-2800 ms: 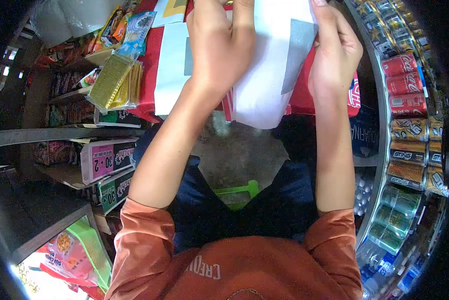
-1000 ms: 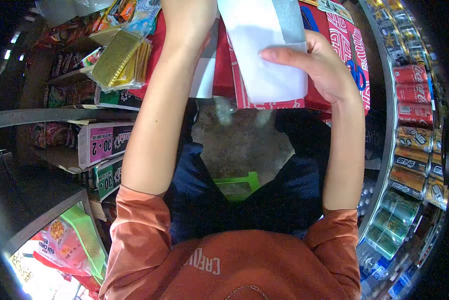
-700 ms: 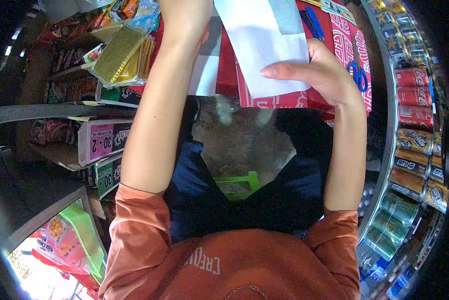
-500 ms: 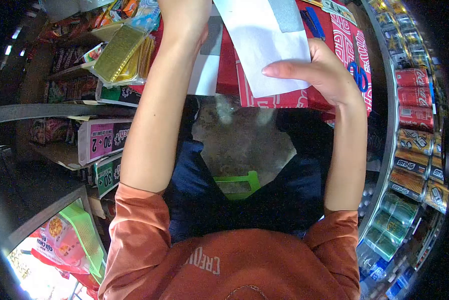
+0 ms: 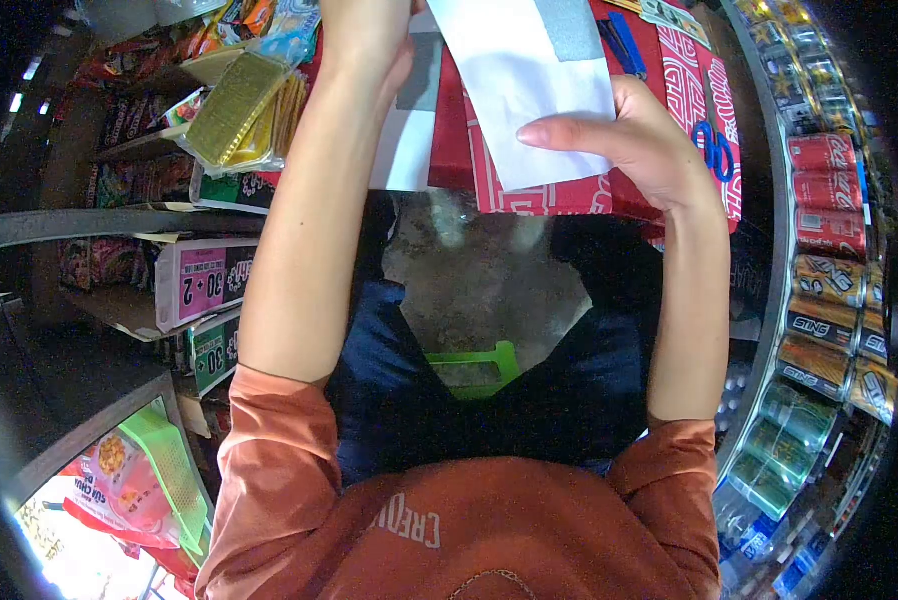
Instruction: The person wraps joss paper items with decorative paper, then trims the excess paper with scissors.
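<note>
Grip on the white envelope (image 5: 529, 80) comes from the right hand (image 5: 649, 150), closed on its lower right corner with 1 digit laid across the front. The envelope is held up over the near edge of the red-clothed counter (image 5: 559, 200). The left hand (image 5: 369, 30) is cut off by the top of the view, so I cannot tell whether it holds anything. The envelope looks light, thin and floppy, likely to crease or slip, so taking it by 2 opposite edges seems safest. A second white sheet (image 5: 409, 140) lies just beside the left forearm. Blue scissors (image 5: 709, 140) and pens (image 5: 624, 45) lie near on the right, with cans (image 5: 819, 200) shelved beyond. Open room lies below, over the lap.
</note>
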The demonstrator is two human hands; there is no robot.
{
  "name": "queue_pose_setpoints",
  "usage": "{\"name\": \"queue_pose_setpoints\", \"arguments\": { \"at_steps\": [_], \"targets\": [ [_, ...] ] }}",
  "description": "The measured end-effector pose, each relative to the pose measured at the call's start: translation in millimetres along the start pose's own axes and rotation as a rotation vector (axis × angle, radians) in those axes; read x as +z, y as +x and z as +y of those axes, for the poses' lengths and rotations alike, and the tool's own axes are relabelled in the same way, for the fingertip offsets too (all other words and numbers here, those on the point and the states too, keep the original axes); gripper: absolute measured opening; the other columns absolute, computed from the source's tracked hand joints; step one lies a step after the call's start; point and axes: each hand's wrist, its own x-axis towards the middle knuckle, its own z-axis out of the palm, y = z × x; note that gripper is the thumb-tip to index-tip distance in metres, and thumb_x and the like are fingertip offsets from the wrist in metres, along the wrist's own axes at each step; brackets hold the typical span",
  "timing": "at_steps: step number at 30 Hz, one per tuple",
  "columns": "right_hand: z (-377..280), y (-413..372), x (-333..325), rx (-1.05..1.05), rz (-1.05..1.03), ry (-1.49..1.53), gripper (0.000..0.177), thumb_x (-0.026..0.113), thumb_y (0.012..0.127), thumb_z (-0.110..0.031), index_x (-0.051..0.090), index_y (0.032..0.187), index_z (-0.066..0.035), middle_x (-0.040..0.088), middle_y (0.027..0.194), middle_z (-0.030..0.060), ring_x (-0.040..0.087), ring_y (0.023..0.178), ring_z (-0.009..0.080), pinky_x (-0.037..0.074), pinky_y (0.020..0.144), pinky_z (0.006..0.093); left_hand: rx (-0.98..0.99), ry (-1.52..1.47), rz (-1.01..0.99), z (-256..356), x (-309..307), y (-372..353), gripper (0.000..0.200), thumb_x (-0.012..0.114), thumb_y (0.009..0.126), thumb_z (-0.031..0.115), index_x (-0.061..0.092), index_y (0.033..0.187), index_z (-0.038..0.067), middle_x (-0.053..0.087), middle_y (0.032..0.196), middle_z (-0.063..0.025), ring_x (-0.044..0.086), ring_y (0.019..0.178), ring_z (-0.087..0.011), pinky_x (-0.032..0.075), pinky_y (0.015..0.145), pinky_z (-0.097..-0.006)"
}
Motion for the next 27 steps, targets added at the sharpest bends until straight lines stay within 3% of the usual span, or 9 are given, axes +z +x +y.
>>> {"name": "queue_pose_setpoints", "arguments": {
  "at_steps": [3,4,5,7,8,10,12,18,27],
  "targets": [
    [7.3,5.0,-0.9,0.013,0.087,0.052,0.035,0.084,0.085,-0.02,0.077,0.112,0.0,0.077,0.105,0.0072,0.072,0.091,0.0134,0.055,0.085,0.0293,-0.208,-0.172,-0.178,16.9,13.8,-21.5,0.047,0.041,0.11,0.048,0.057,0.117,0.005,0.068,0.091,-0.0027,0.066,0.075,-0.0138,0.055,0.072,-0.0263],
    [8.1,6.6,-0.8,0.017,0.125,0.071,0.034,0.084,0.085,-0.019,0.076,0.112,0.0,0.077,0.105,0.0075,0.072,0.091,0.0134,0.056,0.085,0.0294,-0.135,0.02,-0.152,6.1,17.4,-25.6,0.054,0.035,0.111,0.051,0.061,0.117,0.004,0.071,0.093,-0.0035,0.069,0.076,-0.0136,0.055,0.072,-0.0274],
    [7.5,7.4,1.5,0.0,0.184,0.076,0.033,0.084,0.086,-0.019,0.076,0.112,0.001,0.078,0.104,0.0079,0.072,0.091,0.0139,0.056,0.085,0.0296,-0.263,0.058,-0.228,-2.1,13.2,-22.4,0.054,0.036,0.111,0.049,0.063,0.113,0.003,0.072,0.094,-0.0055,0.069,0.078,-0.0141,0.055,0.072,-0.0273],
    [6.2,9.0,5.9,-0.019,0.235,0.111,0.034,0.083,0.086,-0.019,0.076,0.112,0.001,0.078,0.103,0.0077,0.072,0.091,0.0137,0.056,0.084,0.0292,-0.12,0.147,-0.287,-24.5,11.1,-19.6,0.054,0.036,0.112,0.046,0.066,0.106,0.001,0.072,0.094,-0.0076,0.068,0.079,-0.0143,0.053,0.072,-0.0271],
    [6.6,9.2,7.4,-0.026,0.263,0.129,0.034,0.083,0.086,-0.02,0.076,0.112,0.001,0.078,0.103,0.0076,0.072,0.09,0.0136,0.056,0.083,0.0291,0.151,0.192,-0.269,-41.3,19.0,-24.2,0.054,0.037,0.112,0.044,0.066,0.103,0.0,0.071,0.092,-0.0076,0.066,0.078,-0.0141,0.052,0.07,-0.027],
    [10.1,11.8,8.7,-0.071,0.27,0.144,0.034,0.083,0.087,-0.02,0.076,0.112,0.002,0.078,0.103,0.0074,0.072,0.09,0.0131,0.056,0.082,0.0288,0.296,0.196,-0.276,-39.2,26.5,-30.2,0.05,0.039,0.112,0.04,0.065,0.099,-0.001,0.069,0.089,-0.0071,0.063,0.075,-0.0132,0.05,0.068,-0.0268],
    [13.9,13.8,11.9,-0.106,0.275,0.154,0.034,0.082,0.088,-0.021,0.075,0.113,0.002,0.077,0.103,0.0071,0.072,0.09,0.0126,0.056,0.082,0.0287,0.051,0.125,-0.329,-29.1,22.7,-32.8,0.045,0.043,0.112,0.036,0.063,0.098,-0.002,0.067,0.085,-0.0059,0.06,0.074,-0.0115,0.048,0.067,-0.0264],
    [19.0,16.0,18.3,-0.184,0.29,0.167,0.033,0.08,0.09,-0.02,0.075,0.114,0.002,0.077,0.103,0.0062,0.071,0.092,0.0115,0.056,0.081,0.0284,0.186,0.195,-0.262,-25.4,24.8,-35.6,0.034,0.048,0.111,0.027,0.059,0.098,-0.001,0.062,0.08,-0.0021,0.054,0.072,-0.0074,0.046,0.064,-0.0266],
    [15.5,17.1,16.0,-0.183,0.219,0.148,0.031,0.077,0.094,-0.024,0.075,0.114,-0.001,0.076,0.105,0.0038,0.069,0.091,0.0098,0.055,0.08,0.027,0.361,0.46,-0.142,-22.3,18.3,-29.8,0.034,0.05,0.111,0.027,0.059,0.091,0.002,0.054,0.071,-0.0013,0.046,0.068,-0.0073,0.041,0.06,-0.0277]
  ]
}}
